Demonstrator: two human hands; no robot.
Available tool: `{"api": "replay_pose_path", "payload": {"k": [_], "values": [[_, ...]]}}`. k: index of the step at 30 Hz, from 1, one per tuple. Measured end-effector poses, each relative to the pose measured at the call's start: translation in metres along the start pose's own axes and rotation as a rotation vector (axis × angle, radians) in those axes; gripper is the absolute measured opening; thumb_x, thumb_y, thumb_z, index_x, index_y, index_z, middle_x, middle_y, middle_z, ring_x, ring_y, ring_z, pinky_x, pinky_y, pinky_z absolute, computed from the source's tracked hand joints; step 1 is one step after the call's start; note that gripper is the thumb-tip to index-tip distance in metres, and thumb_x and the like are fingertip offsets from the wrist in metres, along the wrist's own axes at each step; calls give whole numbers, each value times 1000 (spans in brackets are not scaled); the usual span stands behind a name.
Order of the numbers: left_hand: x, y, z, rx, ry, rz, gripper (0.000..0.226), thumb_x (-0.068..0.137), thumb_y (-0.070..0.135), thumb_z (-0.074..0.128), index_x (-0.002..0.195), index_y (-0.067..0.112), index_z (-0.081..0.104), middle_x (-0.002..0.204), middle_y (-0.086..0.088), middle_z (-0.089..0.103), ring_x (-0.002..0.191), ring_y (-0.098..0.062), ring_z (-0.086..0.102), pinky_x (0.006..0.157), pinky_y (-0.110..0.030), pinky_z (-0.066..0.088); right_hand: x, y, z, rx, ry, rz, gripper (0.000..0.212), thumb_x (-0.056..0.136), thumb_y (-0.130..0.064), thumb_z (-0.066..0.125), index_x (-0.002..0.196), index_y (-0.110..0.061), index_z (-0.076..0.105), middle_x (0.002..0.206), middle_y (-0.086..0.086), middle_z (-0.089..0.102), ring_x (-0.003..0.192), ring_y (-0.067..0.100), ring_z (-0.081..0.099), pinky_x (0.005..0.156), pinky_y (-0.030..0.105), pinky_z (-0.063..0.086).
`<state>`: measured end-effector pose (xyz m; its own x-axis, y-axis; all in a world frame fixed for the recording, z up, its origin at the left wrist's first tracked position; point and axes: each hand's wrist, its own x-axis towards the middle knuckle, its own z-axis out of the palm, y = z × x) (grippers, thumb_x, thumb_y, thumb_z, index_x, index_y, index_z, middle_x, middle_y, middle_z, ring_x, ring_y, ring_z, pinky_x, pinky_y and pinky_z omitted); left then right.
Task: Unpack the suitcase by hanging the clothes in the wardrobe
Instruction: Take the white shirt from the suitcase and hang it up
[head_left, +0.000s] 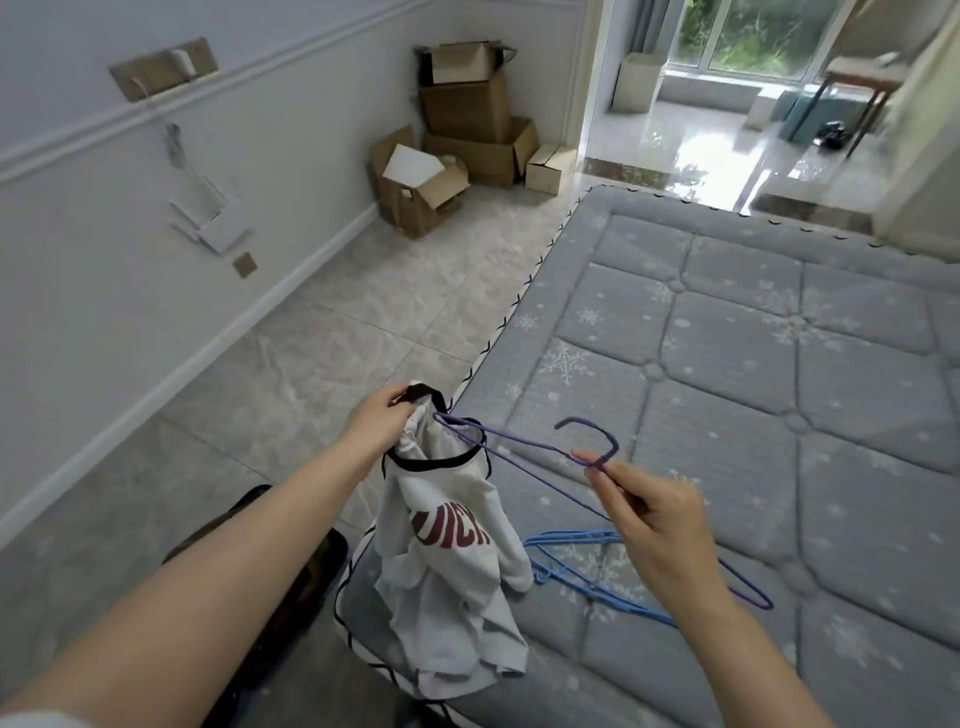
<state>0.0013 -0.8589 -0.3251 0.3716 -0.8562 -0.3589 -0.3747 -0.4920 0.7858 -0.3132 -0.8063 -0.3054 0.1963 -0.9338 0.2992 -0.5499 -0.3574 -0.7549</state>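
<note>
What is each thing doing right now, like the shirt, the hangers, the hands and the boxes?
White T-shirt: held up by its collar, hanging down onto the mattress edge.
Purple hanger: held, one end poked into the collar.
Blue hanger: lying on the mattress.
Left hand: gripping the collar.
Right hand: pinching the purple hanger's neck.
Cardboard boxes: open, stacked by the wall.

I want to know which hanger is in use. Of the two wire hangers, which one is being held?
The purple hanger: the right hand pinches it below the hook, one end inside the shirt collar. The blue hanger lies on the mattress.
</note>
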Motion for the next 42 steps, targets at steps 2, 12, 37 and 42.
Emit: {"api": "replay_pose_path", "payload": {"k": [2, 12, 37, 42], "values": [[-2, 8, -4, 96, -1, 46, 36, 91, 19, 55, 125, 26, 66, 121, 2, 67, 113, -20, 60, 98, -36, 47, -2, -1, 5, 32, -4, 37, 22, 90, -45, 56, 108, -54, 65, 50, -2, 37, 48, 4, 28, 46, 25, 27], [-43, 52, -21, 337, 18, 350, 41, 88, 3, 46, 118, 18, 69, 98, -4, 70, 89, -25, 62, 73, -25, 42, 16, -44, 53, 317, -52, 127, 24, 92, -33, 62, 103, -54, 68, 52, -12, 45, 51, 4, 30, 49, 29, 28], [-70, 80, -91, 689, 253, 1034, 34, 96, 54, 30, 94, 27, 52, 67, 13, 56, 56, -13, 55, 46, -30, 40, -14, -54, 83, 298, -105, 465, 43, 91, -45, 57, 78, -4, 63, 62, 8, 58, 56, 17, 57, 59, 49, 55], [-82, 83, -102, 674, 265, 1089, 33, 98, 52, 30, 93, 27, 51, 65, 10, 55, 55, -13, 54, 45, -35, 44, 15, -58, 107, 604, -253, 1091, 61, 80, -69, 60, 100, -12, 56, 76, 9, 61, 62, 19, 62, 53, 28, 47]]}}
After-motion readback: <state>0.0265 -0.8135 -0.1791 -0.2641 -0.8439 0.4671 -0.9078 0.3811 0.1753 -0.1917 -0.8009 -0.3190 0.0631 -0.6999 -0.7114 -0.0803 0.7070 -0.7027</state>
